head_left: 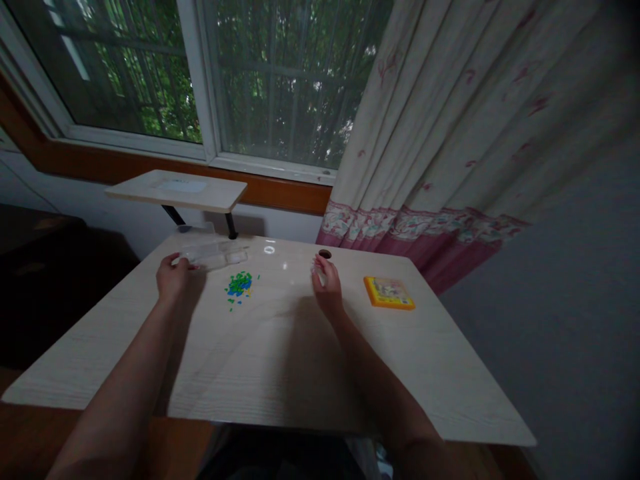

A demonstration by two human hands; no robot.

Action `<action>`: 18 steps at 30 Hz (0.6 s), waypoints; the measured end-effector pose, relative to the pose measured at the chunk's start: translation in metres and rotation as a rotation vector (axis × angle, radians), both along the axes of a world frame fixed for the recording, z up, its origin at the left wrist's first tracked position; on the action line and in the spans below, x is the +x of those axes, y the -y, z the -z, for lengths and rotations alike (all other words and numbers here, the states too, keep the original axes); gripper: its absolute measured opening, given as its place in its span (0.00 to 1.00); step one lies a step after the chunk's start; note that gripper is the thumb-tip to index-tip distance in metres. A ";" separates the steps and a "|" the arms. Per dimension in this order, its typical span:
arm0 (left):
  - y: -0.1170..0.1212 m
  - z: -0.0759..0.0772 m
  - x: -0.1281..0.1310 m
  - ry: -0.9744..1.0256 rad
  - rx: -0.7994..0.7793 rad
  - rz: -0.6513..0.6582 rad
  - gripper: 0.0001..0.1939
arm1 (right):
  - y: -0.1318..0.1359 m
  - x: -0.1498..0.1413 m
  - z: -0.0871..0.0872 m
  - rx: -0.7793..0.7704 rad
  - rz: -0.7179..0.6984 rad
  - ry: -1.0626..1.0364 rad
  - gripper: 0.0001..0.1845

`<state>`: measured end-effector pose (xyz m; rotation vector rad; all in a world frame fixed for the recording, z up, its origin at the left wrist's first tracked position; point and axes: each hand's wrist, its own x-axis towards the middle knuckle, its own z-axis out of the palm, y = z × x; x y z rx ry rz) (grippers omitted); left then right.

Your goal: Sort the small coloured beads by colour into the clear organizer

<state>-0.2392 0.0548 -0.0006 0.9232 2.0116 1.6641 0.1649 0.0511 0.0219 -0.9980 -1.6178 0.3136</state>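
Observation:
My left hand [173, 277] is closed on the near end of a clear plastic box [215, 255] that lies at the far left of the pale wooden table [280, 360]. My right hand [326, 285] rests near the table's far middle, its fingers pinched on a small pale thing I cannot make out. Between the two hands lies a little heap of green, blue and yellow pieces [239, 285]. A yellow-framed square puzzle tray [389, 293] lies flat to the right of my right hand.
A small dark round hole [325, 254] is in the tabletop just beyond my right hand. A small raised shelf [177, 189] stands behind the table under the window. A patterned curtain [450, 133] hangs at the right.

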 end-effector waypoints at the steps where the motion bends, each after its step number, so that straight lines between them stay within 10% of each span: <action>1: -0.002 -0.002 -0.004 -0.030 -0.022 -0.034 0.18 | -0.001 0.015 0.000 -0.009 0.024 0.010 0.23; 9: -0.011 0.012 -0.007 -0.173 -0.079 -0.073 0.12 | 0.003 0.137 -0.021 0.017 0.278 0.035 0.20; 18: -0.006 0.008 0.004 -0.406 -0.330 -0.081 0.31 | 0.000 0.240 -0.016 -0.183 0.381 0.163 0.21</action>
